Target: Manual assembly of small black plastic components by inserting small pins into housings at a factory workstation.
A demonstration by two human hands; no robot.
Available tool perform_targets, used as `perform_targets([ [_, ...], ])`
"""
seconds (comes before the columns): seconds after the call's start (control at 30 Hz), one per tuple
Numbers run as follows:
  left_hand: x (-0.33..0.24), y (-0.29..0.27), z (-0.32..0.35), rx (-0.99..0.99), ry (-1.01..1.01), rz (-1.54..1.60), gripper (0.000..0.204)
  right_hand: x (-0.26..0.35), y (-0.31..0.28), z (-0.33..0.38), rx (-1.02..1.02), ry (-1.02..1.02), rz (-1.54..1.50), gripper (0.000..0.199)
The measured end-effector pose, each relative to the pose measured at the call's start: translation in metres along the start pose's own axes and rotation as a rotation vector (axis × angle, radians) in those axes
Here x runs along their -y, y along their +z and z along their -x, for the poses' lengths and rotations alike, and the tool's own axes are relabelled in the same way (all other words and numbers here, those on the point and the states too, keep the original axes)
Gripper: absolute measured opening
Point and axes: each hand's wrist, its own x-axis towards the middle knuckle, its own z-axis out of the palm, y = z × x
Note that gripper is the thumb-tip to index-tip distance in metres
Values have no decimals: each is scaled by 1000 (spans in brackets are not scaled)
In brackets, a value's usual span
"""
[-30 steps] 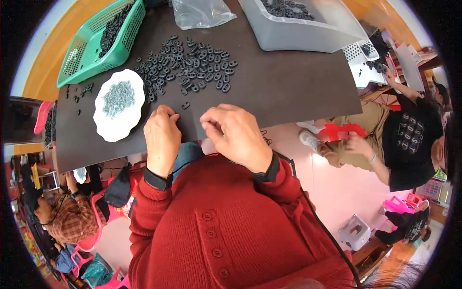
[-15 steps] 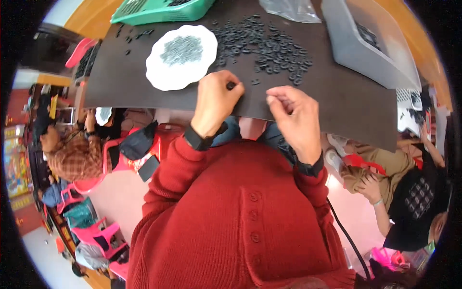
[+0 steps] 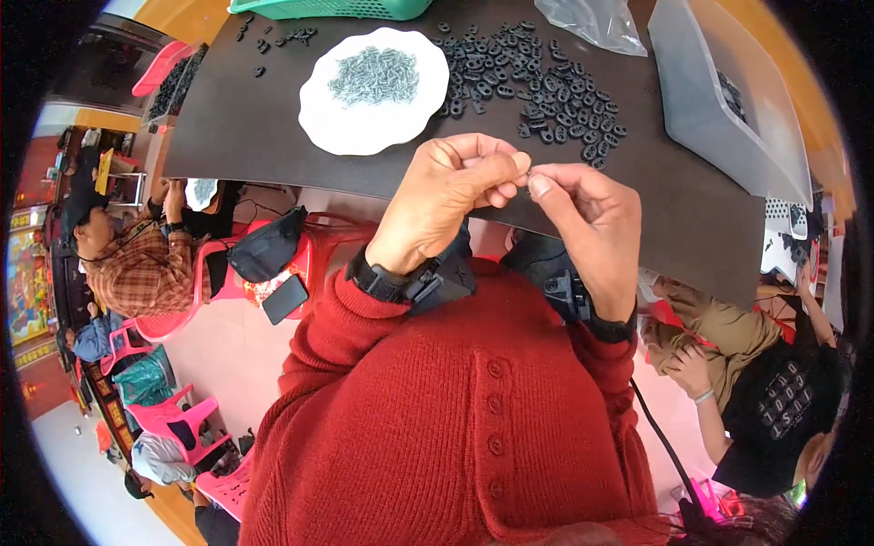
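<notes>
Two hands (image 3: 528, 196) pinch a tiny part beside white plate (image 3: 360, 127), black pieces (image 3: 546, 86).

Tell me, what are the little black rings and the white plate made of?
The black rings look like matte rubber or plastic: dull, no shine. The white plate with its wavy rim looks like smooth plastic or glazed ceramic; I can't tell which. The grey pieces piled on it look like metal.

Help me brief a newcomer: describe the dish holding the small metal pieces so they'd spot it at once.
On the dark table, left of the pile of black rings, sits a white plate with a wavy rim. It alone holds a heap of tiny grey metal pieces; the green basket and the grey bin are deeper.
</notes>
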Motion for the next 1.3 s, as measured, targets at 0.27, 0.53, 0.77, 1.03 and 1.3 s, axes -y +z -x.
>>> perform_targets([
  [0.27, 2, 1, 9, 92, 91, -98, 18, 10, -5, -3, 90, -1, 20, 9],
  [0.53, 4, -5, 16, 123, 62, -67, 22, 15, -6, -1, 92, 34, 13, 8],
  [0.77, 5, -2, 19, 89, 134, -242, 21, 17, -7, 3, 101, 41, 32, 8],
  [1.03, 9, -1, 20, 14, 183, -307, 15, 8, -4, 8, 125, -13, 10, 12],
  [1.3, 6, 4, 26, 83, 103, -339, 15, 22, -11, 19, 113, 99, -66, 17],
])
